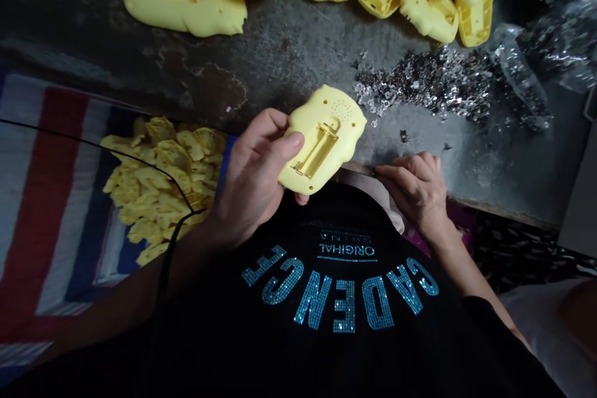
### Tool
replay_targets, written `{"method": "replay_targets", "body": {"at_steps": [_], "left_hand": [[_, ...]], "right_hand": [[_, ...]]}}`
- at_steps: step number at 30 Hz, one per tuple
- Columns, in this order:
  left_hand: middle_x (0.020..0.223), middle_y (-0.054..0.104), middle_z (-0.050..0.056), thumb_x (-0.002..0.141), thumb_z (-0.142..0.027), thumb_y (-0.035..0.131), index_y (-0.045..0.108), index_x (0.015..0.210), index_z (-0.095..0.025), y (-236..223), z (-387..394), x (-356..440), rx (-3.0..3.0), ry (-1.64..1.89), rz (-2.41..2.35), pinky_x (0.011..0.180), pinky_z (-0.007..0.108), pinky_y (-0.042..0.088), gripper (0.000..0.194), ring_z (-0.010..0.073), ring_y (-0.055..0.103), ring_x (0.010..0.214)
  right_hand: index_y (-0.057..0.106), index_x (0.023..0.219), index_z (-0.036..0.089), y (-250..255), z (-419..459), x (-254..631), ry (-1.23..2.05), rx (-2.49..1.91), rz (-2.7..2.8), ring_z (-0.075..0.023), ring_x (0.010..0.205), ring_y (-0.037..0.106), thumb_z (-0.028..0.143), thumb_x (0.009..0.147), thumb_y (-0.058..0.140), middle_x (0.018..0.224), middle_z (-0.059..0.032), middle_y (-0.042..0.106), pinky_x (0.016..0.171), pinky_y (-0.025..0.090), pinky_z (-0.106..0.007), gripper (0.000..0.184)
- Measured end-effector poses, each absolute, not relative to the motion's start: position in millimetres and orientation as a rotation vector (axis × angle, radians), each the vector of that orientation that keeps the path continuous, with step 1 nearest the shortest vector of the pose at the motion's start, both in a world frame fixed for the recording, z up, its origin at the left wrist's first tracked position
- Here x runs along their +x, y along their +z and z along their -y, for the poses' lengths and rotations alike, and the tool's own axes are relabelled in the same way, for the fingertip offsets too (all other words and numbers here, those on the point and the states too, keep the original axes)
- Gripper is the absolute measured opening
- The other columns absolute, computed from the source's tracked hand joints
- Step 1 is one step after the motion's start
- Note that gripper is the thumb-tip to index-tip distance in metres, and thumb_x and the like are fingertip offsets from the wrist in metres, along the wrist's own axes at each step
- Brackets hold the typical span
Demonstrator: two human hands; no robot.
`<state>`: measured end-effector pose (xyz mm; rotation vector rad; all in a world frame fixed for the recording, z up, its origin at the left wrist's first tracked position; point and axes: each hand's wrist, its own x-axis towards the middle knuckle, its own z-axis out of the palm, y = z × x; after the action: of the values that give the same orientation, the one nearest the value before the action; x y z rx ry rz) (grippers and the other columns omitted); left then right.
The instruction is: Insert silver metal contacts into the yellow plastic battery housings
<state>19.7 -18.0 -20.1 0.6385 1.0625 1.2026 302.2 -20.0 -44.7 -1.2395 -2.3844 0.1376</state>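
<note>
My left hand (254,177) grips a yellow plastic toy casing (321,143) from its left side, with the thumb across the front. The casing's open battery compartment (317,150) faces up and shows a thin metal strip at its lower end. My right hand (413,189) rests near the table's front edge, to the right of the casing and apart from it. Its fingertips are pinched together, and anything between them is too small to tell.
A heap of small metal parts (420,84) lies on the worn grey table (280,56). Yellow casings (181,0) are piled at the far edge, and more (158,180) lie on a striped cloth (51,199) at left. A clear plastic bag (517,68) sits at right.
</note>
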Motion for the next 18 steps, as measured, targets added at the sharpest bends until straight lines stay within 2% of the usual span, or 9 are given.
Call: {"method": "replay_targets", "body": {"at_steps": [6, 10, 12, 14, 16, 18], "left_hand": [[0.074, 0.067, -0.005, 0.087, -0.044, 0.090, 0.056, 0.097, -0.024, -25, 20, 28, 0.655, 1.143, -1.043, 0.028, 0.021, 0.045, 0.040, 0.0136, 0.062, 0.046], [0.080, 0.068, -0.004, 0.093, -0.049, 0.086, 0.055, 0.102, -0.025, -25, 22, 30, 0.714, 1.078, -1.018, 0.032, 0.020, 0.047, 0.040, 0.0130, 0.063, 0.050], [0.083, 0.068, -0.004, 0.096, -0.050, 0.083, 0.055, 0.103, -0.025, -25, 24, 30, 0.738, 1.045, -1.014, 0.035, 0.019, 0.048, 0.038, 0.0126, 0.064, 0.053], [0.085, 0.067, -0.004, 0.097, -0.050, 0.082, 0.055, 0.105, -0.025, -25, 25, 30, 0.749, 1.017, -1.002, 0.038, 0.019, 0.051, 0.037, 0.0125, 0.066, 0.057], [0.085, 0.067, -0.004, 0.099, -0.050, 0.081, 0.055, 0.104, -0.025, -24, 27, 31, 0.754, 0.997, -0.971, 0.040, 0.020, 0.053, 0.036, 0.0128, 0.067, 0.057], [0.080, 0.066, -0.005, 0.099, -0.049, 0.082, 0.053, 0.100, -0.025, -22, 29, 32, 0.758, 0.983, -0.935, 0.040, 0.021, 0.053, 0.037, 0.0128, 0.066, 0.055]], "right_hand": [[0.078, 0.115, 0.031, -49, 29, 304, 0.200, -1.278, 2.325, -0.0237, 0.093, 0.063, 0.024, 0.107, 0.076, 0.104, -0.0027, 0.079, 0.082, 0.040, -0.042, 0.010], [0.076, 0.114, 0.030, -49, 31, 299, 0.181, -1.295, 2.297, -0.0250, 0.095, 0.065, 0.022, 0.106, 0.078, 0.108, -0.0043, 0.081, 0.083, 0.042, -0.044, 0.011], [0.076, 0.109, 0.030, -42, 31, 294, 0.389, -1.261, 2.192, -0.0250, 0.096, 0.070, 0.020, 0.106, 0.076, 0.108, -0.0033, 0.082, 0.085, 0.046, -0.046, 0.011], [0.076, 0.106, 0.031, -29, 26, 289, 0.737, -1.193, 1.992, -0.0253, 0.097, 0.073, 0.021, 0.105, 0.076, 0.104, -0.0023, 0.081, 0.087, 0.053, -0.047, 0.010], [0.078, 0.105, 0.033, -13, 16, 284, 1.012, -1.132, 1.804, -0.0254, 0.095, 0.074, 0.026, 0.103, 0.081, 0.100, -0.0018, 0.080, 0.085, 0.058, -0.046, 0.008], [0.081, 0.104, 0.033, 3, 3, 279, 1.152, -1.114, 1.762, -0.0243, 0.089, 0.073, 0.031, 0.099, 0.087, 0.097, -0.0012, 0.080, 0.080, 0.058, -0.044, 0.007]]}}
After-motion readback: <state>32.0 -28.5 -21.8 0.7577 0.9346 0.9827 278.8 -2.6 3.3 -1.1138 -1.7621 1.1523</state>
